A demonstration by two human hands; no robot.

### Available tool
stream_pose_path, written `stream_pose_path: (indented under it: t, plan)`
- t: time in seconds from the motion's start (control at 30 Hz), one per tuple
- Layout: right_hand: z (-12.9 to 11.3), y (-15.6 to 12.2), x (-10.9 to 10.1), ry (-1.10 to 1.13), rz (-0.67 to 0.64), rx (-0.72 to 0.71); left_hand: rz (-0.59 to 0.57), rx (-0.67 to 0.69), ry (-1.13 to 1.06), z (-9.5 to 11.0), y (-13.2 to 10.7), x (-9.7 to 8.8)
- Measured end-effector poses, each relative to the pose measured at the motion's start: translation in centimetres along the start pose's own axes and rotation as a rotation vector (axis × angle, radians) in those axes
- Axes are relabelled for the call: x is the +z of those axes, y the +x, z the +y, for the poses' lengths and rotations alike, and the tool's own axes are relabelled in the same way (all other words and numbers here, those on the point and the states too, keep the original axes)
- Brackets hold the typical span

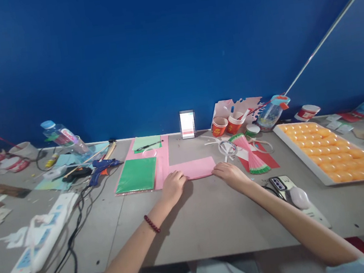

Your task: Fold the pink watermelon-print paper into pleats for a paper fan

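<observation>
A strip of pink paper (194, 167), seemingly folded, lies on the grey table in front of me. At its near left corner, my left hand (174, 186) has its fingers closed on the edge. My right hand (232, 175) pinches the near right corner in the same way. The near edge bulges a little between them. Left of the paper, a pack of green paper (136, 175) rests on a larger pink sheet (163, 157). A pink and green pleated paper fan (250, 154) lies beyond my right hand on red paper (268, 158).
A blue glue gun (101, 168), a power strip (47, 235) and cables are on the left. Paper cups (220, 127) and a tape roll (227, 148) stand behind my right hand. Rightward are a phone (284, 185) and a tray (306, 162) of orange balls. A lit screen (187, 124) leans at the wall.
</observation>
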State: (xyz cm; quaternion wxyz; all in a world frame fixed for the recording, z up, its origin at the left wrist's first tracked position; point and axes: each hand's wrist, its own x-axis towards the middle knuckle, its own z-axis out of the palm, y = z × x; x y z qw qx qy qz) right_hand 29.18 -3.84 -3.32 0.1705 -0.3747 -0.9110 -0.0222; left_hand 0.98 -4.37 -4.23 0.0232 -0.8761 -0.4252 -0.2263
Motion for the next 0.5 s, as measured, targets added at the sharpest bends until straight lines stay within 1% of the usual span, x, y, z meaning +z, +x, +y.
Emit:
stream_pose_path:
  t: [0.13,0.27,0.4,0.5]
  plan:
    - [-0.2,0.5,0.0,0.063,-0.024,0.085,-0.02,-0.03,-0.069,0.2,0.3,-0.3]
    - [-0.7,0.8,0.0,0.047,-0.023,0.136,-0.087,0.004,-0.05,1.5,1.3,-0.2]
    - [-0.7,0.8,-0.2,0.06,-0.045,0.142,-0.107,0.022,-0.048,2.8,2.4,0.4]
    - [-0.2,0.5,-0.4,0.104,-0.074,0.13,-0.106,-0.016,-0.113,2.8,2.9,0.7]
